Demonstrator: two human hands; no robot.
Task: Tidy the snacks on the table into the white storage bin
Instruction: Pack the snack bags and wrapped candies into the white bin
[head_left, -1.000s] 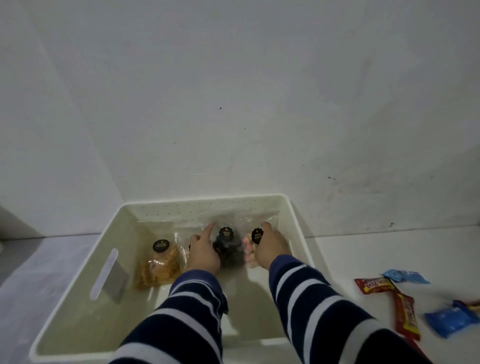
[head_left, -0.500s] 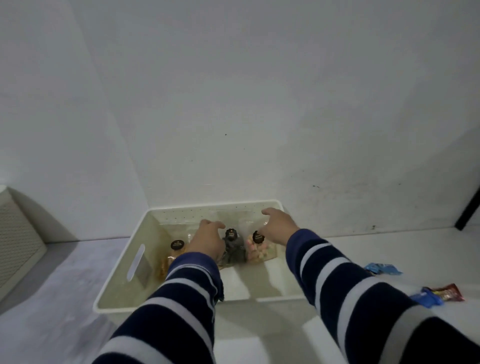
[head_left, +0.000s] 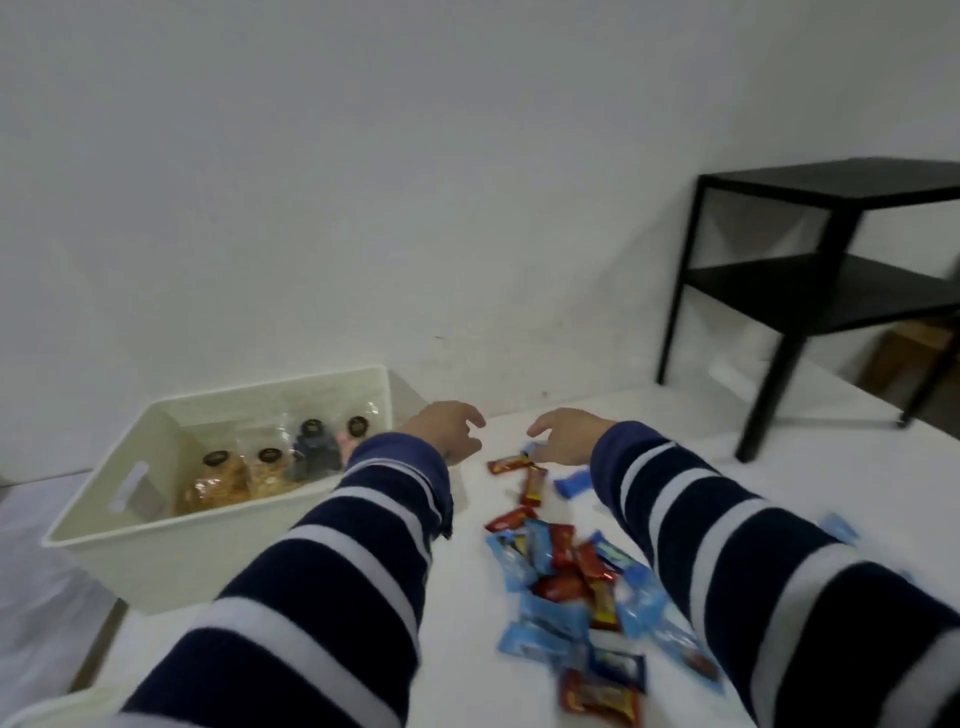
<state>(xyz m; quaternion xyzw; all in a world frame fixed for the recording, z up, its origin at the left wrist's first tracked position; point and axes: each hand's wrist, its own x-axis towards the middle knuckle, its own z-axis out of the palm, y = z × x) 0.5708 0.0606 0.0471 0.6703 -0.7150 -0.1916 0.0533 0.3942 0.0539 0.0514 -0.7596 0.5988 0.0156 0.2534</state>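
Note:
The white storage bin (head_left: 156, 551) stands on the table at the left and holds several clear snack bags (head_left: 260, 473) with round black labels. A heap of small red and blue wrapped snacks (head_left: 566, 577) lies on the table to its right. My left hand (head_left: 447, 428) hovers just right of the bin, fingers loosely curled, holding nothing. Over the far end of the heap hangs my right hand (head_left: 563, 436), fingers relaxed and empty, just above a red snack bar (head_left: 506, 464) and a blue packet (head_left: 571, 483).
A black two-tier side table (head_left: 831, 270) stands at the right against the white wall. One blue packet (head_left: 839, 527) lies apart at the far right. The table's left edge runs below the bin.
Both hands have come out of the bin and moved right, over the loose snacks. My view has swung right, bringing the snack heap and the black side table into sight.

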